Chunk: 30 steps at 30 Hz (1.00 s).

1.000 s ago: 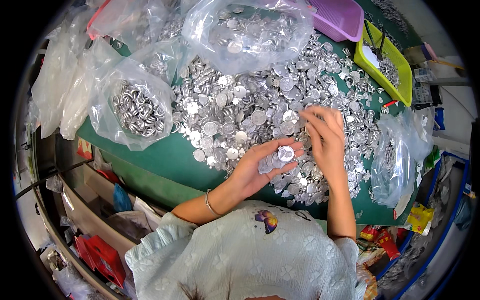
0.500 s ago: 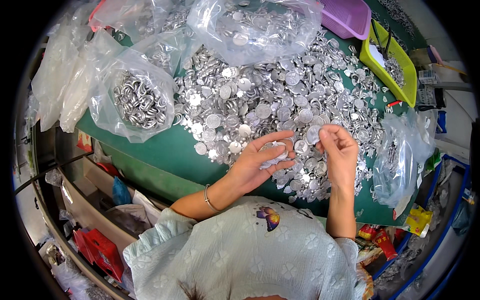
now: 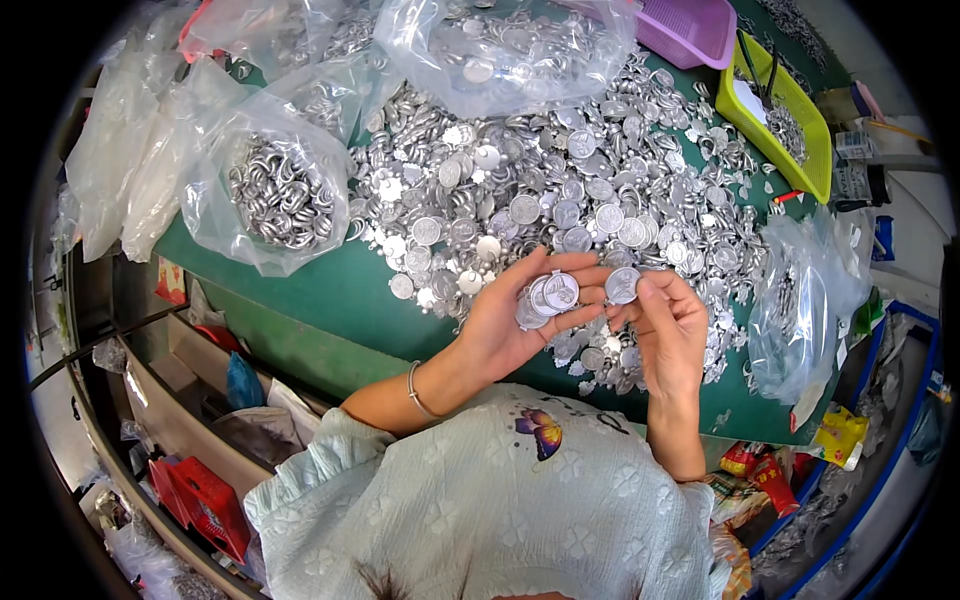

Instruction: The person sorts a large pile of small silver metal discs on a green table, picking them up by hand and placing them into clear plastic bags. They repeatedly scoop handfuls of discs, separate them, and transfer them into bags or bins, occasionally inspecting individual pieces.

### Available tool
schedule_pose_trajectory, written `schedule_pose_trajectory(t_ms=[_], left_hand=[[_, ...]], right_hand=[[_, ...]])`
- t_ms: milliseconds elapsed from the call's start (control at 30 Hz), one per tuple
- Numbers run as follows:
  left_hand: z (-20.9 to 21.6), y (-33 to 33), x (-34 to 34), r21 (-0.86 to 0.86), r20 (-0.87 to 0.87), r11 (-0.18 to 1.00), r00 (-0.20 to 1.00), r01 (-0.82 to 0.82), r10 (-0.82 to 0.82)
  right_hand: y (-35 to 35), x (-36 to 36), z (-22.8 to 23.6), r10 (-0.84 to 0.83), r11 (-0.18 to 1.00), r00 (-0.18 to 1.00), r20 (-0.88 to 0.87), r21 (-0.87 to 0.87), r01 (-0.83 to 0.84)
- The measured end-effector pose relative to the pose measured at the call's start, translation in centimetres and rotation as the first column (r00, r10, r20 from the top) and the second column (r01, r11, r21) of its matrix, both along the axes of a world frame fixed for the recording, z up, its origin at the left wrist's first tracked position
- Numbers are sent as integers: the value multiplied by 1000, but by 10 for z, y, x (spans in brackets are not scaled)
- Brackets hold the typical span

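Observation:
My left hand (image 3: pixel 496 322) is turned palm up, cupping a few overlapping round silver medallions (image 3: pixel 558 292) against its curled fingers. Between thumb and fingertips, my right hand (image 3: pixel 672 335) pinches a single silver medallion (image 3: pixel 622 286) right beside the left fingertips. The face of this piece, with a raised design, is toward me. Just beyond both hands spreads a large pile of silver metal pieces (image 3: pixel 525 210), mostly coin-like discs mixed with small curved parts.
A clear bag of silver curved pieces (image 3: pixel 283 200) sits left on the green table (image 3: pixel 330 320). Another clear bag (image 3: pixel 500 60) covers the far pile. At the far right are a purple basket (image 3: pixel 690 30) and a yellow-green basket (image 3: pixel 815 150); a plastic bag (image 3: pixel 800 320) lies nearer.
My left palm has opened upward, showing the medallions in it more fully. My right hand has moved slightly nearer to me and left with its medallion, now face-on.

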<state>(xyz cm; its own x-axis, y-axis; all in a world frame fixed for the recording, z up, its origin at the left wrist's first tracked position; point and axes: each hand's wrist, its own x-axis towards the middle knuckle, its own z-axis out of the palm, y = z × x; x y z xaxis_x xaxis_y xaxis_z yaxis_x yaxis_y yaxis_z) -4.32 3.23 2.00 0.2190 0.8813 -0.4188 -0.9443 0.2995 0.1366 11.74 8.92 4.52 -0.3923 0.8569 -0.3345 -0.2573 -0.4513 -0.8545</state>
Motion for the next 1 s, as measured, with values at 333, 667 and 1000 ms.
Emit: schedule_pose_trajectory(t_ms=[333, 667, 1000], left_hand=[[9, -3, 1, 42, 181, 999, 983, -29, 21], [10, -5, 1, 270, -49, 963, 999, 25, -12], [11, -10, 4, 206, -188, 978, 982, 22, 17]], right_hand=[[-9, 3, -1, -58, 988, 984, 169, 152, 32], [-14, 1, 3, -49, 981, 980, 192, 194, 11], [-16, -1, 4, -60, 992, 988, 140, 116, 44]])
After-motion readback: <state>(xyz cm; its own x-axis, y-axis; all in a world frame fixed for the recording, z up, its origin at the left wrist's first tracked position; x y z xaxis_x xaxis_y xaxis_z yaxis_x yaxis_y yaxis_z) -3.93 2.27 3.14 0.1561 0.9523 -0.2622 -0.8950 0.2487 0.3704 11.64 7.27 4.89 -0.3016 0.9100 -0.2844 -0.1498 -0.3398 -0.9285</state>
